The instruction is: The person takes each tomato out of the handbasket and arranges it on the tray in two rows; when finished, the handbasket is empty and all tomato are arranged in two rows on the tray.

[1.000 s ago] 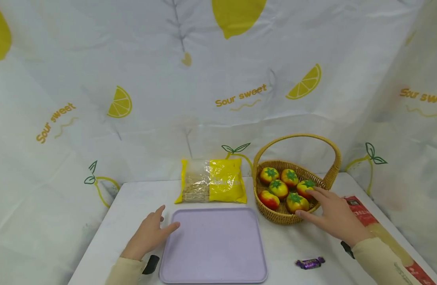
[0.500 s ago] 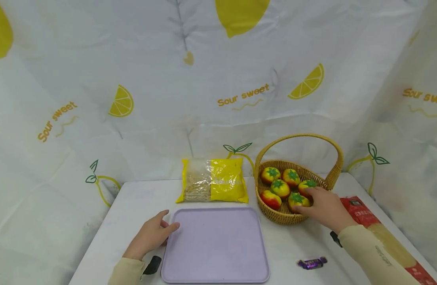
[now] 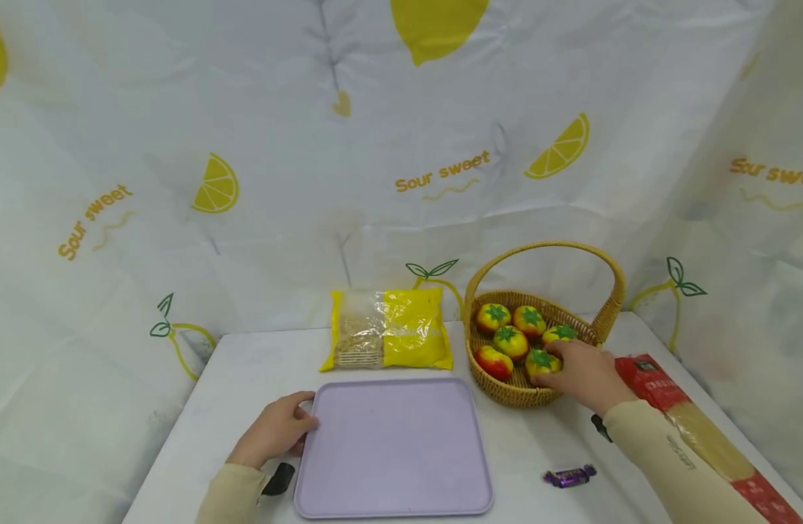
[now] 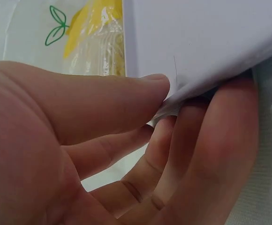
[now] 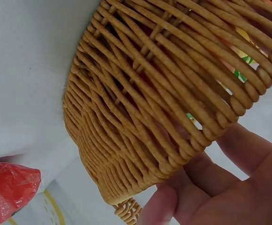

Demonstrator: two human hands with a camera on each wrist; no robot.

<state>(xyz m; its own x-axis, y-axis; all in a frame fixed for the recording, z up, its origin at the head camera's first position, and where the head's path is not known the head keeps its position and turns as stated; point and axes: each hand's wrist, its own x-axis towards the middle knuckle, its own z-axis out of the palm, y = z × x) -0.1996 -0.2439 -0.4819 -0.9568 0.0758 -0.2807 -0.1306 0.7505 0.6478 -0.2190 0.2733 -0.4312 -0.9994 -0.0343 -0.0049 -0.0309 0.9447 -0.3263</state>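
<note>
"Pose first, please."

"From the head view, the left hand slants toward one o'clock, gripping the tray at its nine o'clock edge: thumb on top, fingers curled beneath. The right hand points toward ten, over the rim of the basket."

"Clutching anything there?"

"Thumb and fingers straddle the fruit at the basket's five o'clock; I can't make out whether they squeeze it. The basket stands at two o'clock from the tray."

"And which way do things point?"

"That fruit's green, star-shaped crown faces up. The tray, as seen, spreads wider from nine to three than in depth."

"Materials?"

"Tray smooth, lilac, round-cornered; basket woven from tan strands, arch-handled; fruit glossy yellow. The table is white."
</note>
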